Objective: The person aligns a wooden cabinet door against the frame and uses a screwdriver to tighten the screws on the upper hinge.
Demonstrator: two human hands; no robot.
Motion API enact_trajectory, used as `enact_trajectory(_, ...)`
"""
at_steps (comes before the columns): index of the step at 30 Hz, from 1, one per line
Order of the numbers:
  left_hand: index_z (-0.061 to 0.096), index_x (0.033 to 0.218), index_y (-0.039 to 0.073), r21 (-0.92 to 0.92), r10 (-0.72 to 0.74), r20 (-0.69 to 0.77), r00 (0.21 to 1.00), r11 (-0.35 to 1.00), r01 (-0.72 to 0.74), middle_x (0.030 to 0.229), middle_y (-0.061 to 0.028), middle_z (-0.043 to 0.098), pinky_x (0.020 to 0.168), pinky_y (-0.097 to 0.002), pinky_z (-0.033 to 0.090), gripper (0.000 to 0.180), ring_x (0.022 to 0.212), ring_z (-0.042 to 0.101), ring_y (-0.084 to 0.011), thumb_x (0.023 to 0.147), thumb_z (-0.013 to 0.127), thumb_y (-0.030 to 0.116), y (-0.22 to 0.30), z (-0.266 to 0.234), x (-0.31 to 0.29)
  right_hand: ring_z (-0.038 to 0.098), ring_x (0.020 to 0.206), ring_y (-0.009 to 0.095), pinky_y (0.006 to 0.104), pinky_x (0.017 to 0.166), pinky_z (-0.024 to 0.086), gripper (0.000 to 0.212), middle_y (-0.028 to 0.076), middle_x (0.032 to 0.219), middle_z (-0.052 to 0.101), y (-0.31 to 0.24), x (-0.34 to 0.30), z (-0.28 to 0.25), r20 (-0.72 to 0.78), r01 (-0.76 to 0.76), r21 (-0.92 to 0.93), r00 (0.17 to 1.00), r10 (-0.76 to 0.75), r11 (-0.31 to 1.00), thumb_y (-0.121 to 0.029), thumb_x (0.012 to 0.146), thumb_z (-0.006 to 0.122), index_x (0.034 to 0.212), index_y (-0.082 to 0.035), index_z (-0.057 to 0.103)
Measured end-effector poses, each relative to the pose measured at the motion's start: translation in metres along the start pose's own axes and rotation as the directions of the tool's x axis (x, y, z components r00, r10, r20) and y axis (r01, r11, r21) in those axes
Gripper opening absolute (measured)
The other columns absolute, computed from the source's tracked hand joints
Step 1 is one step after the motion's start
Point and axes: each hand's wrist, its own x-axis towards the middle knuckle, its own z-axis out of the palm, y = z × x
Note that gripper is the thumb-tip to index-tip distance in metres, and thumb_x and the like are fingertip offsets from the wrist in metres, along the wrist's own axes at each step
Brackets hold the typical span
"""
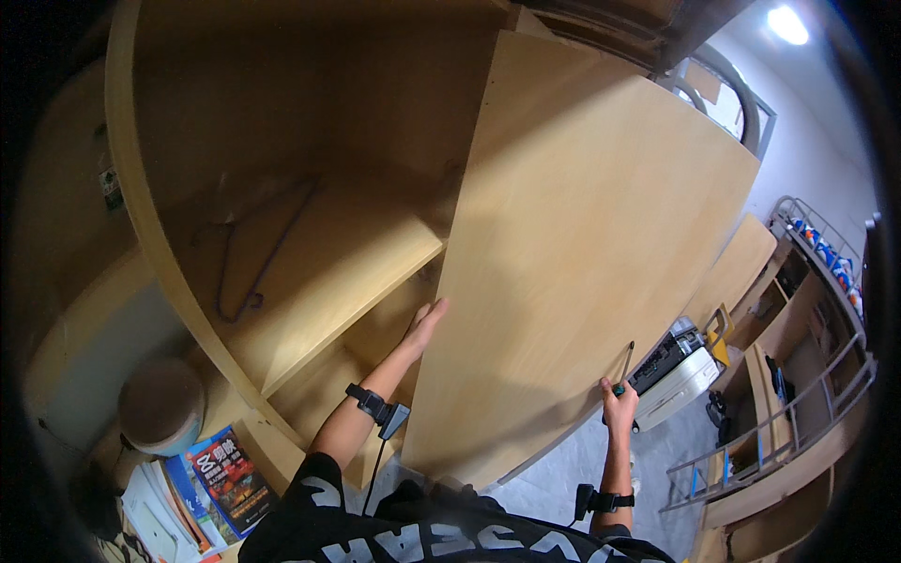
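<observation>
Probably heavy and stiff, the wooden door (582, 206) stands open along the right edge of the cabinet (146, 206); its smooth face could slip, so the edges look best to hold. The left hand (427, 327), open with fingers extended, seems to rest at the door's left edge. Beside its lower right edge, the right hand (619, 405) is closed around a screwdriver (627, 361), slim, rigid, likely light. A thin, angular hanger (283, 238) lies on the pale shelf (324, 277).

The panel (587, 225) is tan, the 2 wrist straps (369, 403) black, the suitcase (676, 389) silver.
</observation>
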Motion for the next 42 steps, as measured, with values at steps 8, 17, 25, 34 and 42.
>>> enact_trajectory(8,0.051,0.105,0.001,0.398,0.287,-0.308,0.907,0.905,-0.151,0.107,-0.0120,0.061,0.086,-0.0348,0.046,0.045,0.101,0.059,-0.0215,0.088,0.059,0.042,-0.020,-0.038,-0.014,0.063,0.060,0.017,0.0299,0.055,0.049,0.034,0.014,0.063,0.064,-0.037,0.018,-0.071,0.437,-0.122,0.082,0.896,0.074,0.989,-0.025,0.084,0.068,0.077,0.008,0.062)
enact_trajectory(17,0.056,0.081,0.004,0.296,-0.177,0.278,0.944,0.951,0.091,0.067,-0.0023,0.058,0.057,-0.0291,0.043,0.024,0.063,0.051,-0.0106,0.091,0.058,0.026,-0.074,-0.045,-0.210,0.067,0.070,0.019,0.0293,0.060,0.052,0.022,0.012,0.077,0.068,-0.085,-0.041,0.031,0.973,-0.096,0.220,0.097,-0.211,0.971,-0.016,0.090,0.061,0.089,0.005,0.062)
enact_trajectory(25,0.063,0.080,0.001,0.432,-0.689,-0.219,0.691,0.566,0.702,0.067,-0.0051,0.062,0.058,-0.0344,0.051,0.029,0.062,0.061,-0.0148,0.085,0.057,0.029,-0.147,-0.231,-0.368,0.067,0.061,0.018,0.0283,0.049,0.050,0.017,0.012,0.072,0.068,-0.042,-0.087,0.138,0.940,0.170,-0.042,-0.326,0.097,0.985,-0.013,0.086,0.061,0.082,0.003,0.065)
enact_trajectory(34,0.065,0.104,0.016,0.475,0.217,-0.879,0.424,0.345,0.809,0.099,-0.0145,0.064,0.077,-0.0457,0.053,0.025,0.090,0.064,-0.0364,0.081,0.055,0.017,-0.139,-0.328,-0.330,0.067,0.063,0.017,0.0272,0.049,0.048,0.014,0.011,0.073,0.068,-0.077,-0.079,0.142,0.974,0.132,-0.036,-0.218,0.064,0.991,-0.011,0.085,0.059,0.086,0.002,0.065)
enact_trajectory(42,0.062,0.109,0.014,0.462,0.115,-0.886,0.449,0.177,0.869,0.107,-0.0140,0.059,0.081,-0.0447,0.053,0.030,0.098,0.062,-0.0345,0.080,0.057,0.020,-0.156,-0.338,-0.299,0.069,0.065,0.020,0.0286,0.050,0.050,0.014,0.011,0.075,0.069,-0.053,-0.074,0.125,0.964,0.144,-0.123,-0.216,0.153,0.982,-0.004,0.082,0.053,0.086,0.002,0.065)
